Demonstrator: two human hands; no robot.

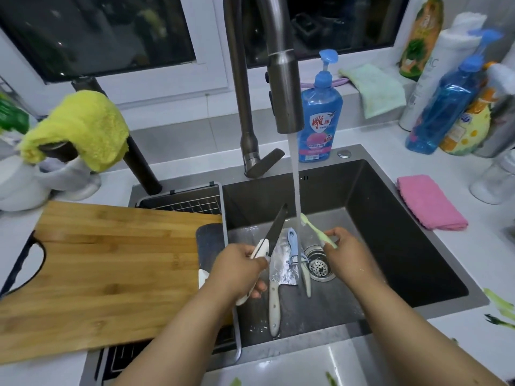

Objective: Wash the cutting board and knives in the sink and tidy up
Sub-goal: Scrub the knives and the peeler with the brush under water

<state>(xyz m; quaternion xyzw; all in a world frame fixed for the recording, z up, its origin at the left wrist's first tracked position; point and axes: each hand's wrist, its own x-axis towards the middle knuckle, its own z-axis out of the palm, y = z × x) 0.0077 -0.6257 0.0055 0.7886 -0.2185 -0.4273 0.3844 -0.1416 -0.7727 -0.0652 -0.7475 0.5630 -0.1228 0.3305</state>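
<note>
In the dark sink (pixel 390 196), near the drain: a cleaver (pixel 280 270), a blue peeler (pixel 293 247), under running water. Wooden cutting board (pixel 111 263) across the sink's left edge. Left hand (pixel 239 271) gripping a black-bladed knife (pixel 274 228), tip raised; right hand (pixel 348 250) pinching a green toothbrush (pixel 317 229), bristles in the stream

Two bare forearms, sleeveless to the frame edge, right hand (pixel 348 256) water-speckled.

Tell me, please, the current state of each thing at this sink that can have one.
Tap: running.
Left hand: grips black-bladed knife.
Right hand: holds green toothbrush, head in the stream.
Cleaver: lying wet in sink.
Peeler: lying in sink.
Cutting board: flat across drain rack.
</note>
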